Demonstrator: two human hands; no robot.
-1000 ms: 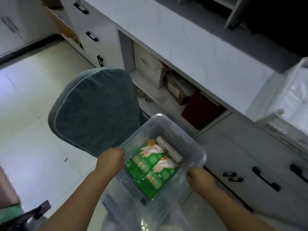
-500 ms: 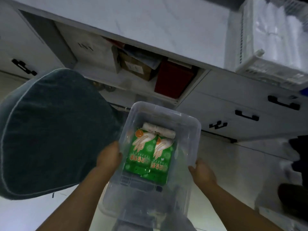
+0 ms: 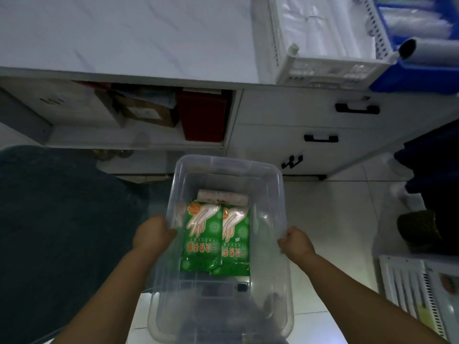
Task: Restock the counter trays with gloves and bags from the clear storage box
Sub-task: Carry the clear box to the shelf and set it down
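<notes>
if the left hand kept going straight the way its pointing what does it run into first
The left hand grips the left rim of the clear plastic storage box and points up-right into it. Going straight on, it would probably meet the green glove packets first, though depth is hard to judge from above.

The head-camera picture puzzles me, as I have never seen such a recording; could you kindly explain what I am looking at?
There is no machine here. A person wears a wide-angle camera on the head, so you look forward and down at their own bare arms. The left hand and right hand grip the two long sides of a clear storage box carried in front of the body. Inside lie two green glove packets side by side and a pale roll at their far end. Ahead is a white counter with a white tray of clear bags and a blue tray beside it. Drawers and open shelves sit below.
</notes>
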